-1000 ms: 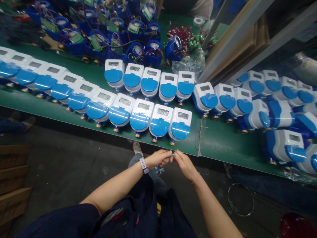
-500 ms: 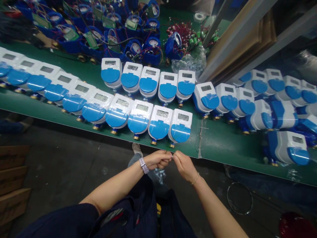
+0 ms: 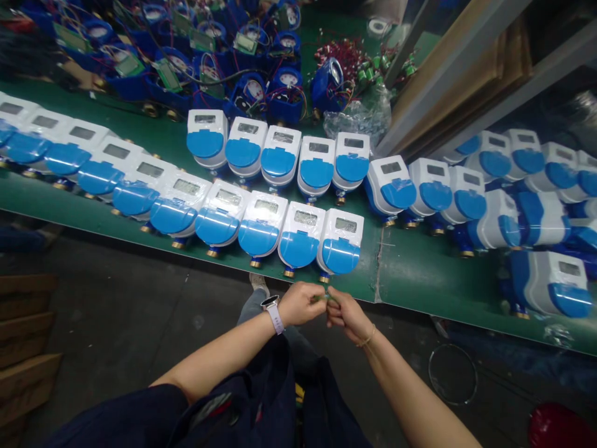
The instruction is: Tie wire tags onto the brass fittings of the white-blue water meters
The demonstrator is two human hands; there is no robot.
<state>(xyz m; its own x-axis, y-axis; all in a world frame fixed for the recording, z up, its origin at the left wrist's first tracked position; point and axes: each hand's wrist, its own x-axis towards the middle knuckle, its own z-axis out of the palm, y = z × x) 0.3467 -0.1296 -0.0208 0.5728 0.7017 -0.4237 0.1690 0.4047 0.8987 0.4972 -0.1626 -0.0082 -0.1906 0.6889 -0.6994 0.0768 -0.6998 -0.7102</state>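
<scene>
My left hand (image 3: 301, 303), with a watch on its wrist, is closed in a pinch just off the front edge of the bench. My right hand (image 3: 349, 314) meets it, thumb and fingers pressed together too. Between the fingertips shows a bit of a small greenish thing (image 3: 330, 298), mostly hidden and too small to name. Right above my hands stands the nearest water meter (image 3: 342, 239), white with a blue flap, a small display and a brass fitting. It ends a front row of similar meters, including a neighbouring meter (image 3: 302, 235).
Behind that row stand more finished meters (image 3: 280, 155); others crowd the right side (image 3: 550, 280). Open blue meter bodies with wires (image 3: 247, 93) fill the back. A metal post (image 3: 448, 74) rises at the back right. Cardboard boxes (image 3: 28, 379) are stacked on the floor at left.
My left hand has turned so the watch face shows. The clear crinkled thing below it is out of sight, and a greenish bit now shows between my fingertips. The meters have not been moved.
</scene>
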